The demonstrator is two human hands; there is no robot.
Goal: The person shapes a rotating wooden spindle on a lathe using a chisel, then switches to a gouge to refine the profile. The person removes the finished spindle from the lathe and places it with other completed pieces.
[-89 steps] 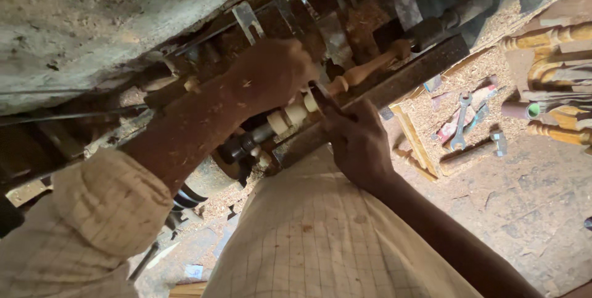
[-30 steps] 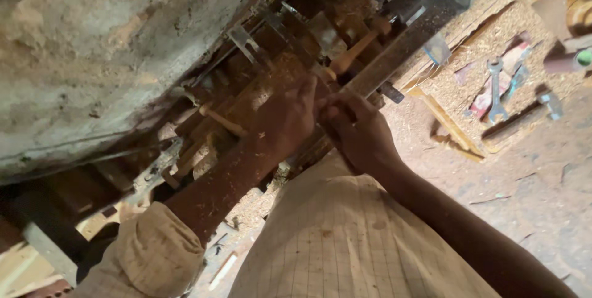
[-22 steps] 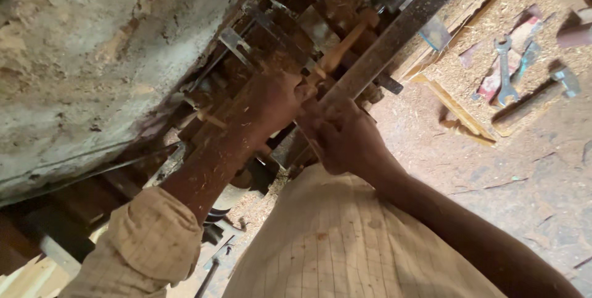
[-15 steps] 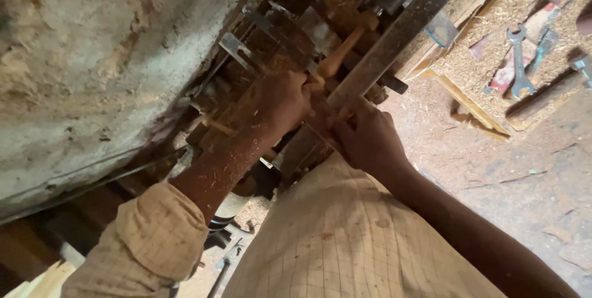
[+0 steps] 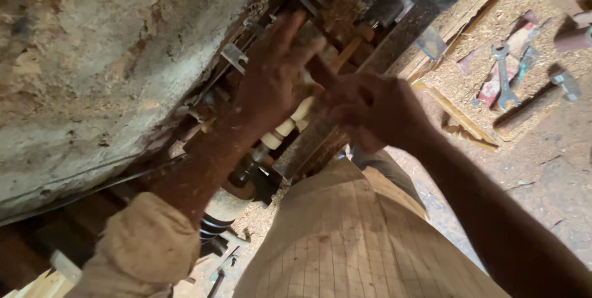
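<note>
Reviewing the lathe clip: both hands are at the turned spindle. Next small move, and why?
Probably settle the left hand back around the spindle: its fingers are spread open over the pale beaded wood, not closed on it. The right hand is curled beside the spindle against the rail; whether it holds a tool cannot be told.

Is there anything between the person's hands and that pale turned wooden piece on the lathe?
Nothing visible does. The left hand lies over the pale turned wooden piece with its fingers spread, and the right hand is closed right beside it, at the long bar alongside.
</note>
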